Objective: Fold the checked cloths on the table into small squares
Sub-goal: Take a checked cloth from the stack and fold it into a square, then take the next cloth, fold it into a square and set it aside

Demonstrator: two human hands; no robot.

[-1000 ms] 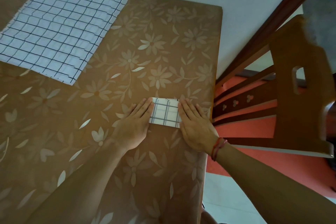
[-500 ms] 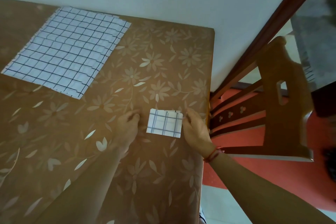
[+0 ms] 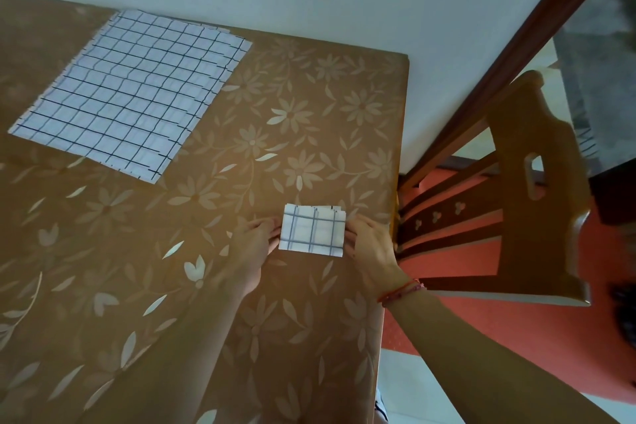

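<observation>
Looking down from the head view, a table [image 3: 309, 96] fills most of the frame under a smooth, faintly glossy brown cover printed with pale daisies and leaves; its right edge runs straight past a pale plain wall. Near that edge lies the folded cloth [image 3: 311, 230], a small, nearly square white packet crossed by thin blue-grey check lines, with the corners of its inner layers peeping out along the far side. It sits flat on the table, directly between the two hands. The left hand [image 3: 256, 237], slightly blurred, has its fingers curled with the tips against the packet's left edge; whether its grip actually closes on the fabric cannot be told. The right hand [image 3: 370, 248] bends its fingers inward at the packet's right edge, the tips tucked in at the fabric, so its grip is on the cloth there. A red thread bracelet [image 3: 401, 291] circles the right wrist. Well apart, toward the far left corner of the table, a stack of flat cloths [image 3: 130, 93] lies spread out, a large white rectangle with a dark grid and slightly stepped edges. Beside the table's right edge stands a wooden chair [image 3: 537, 189], varnished orange-brown, with a slot cut in its curved top rail.
</observation>
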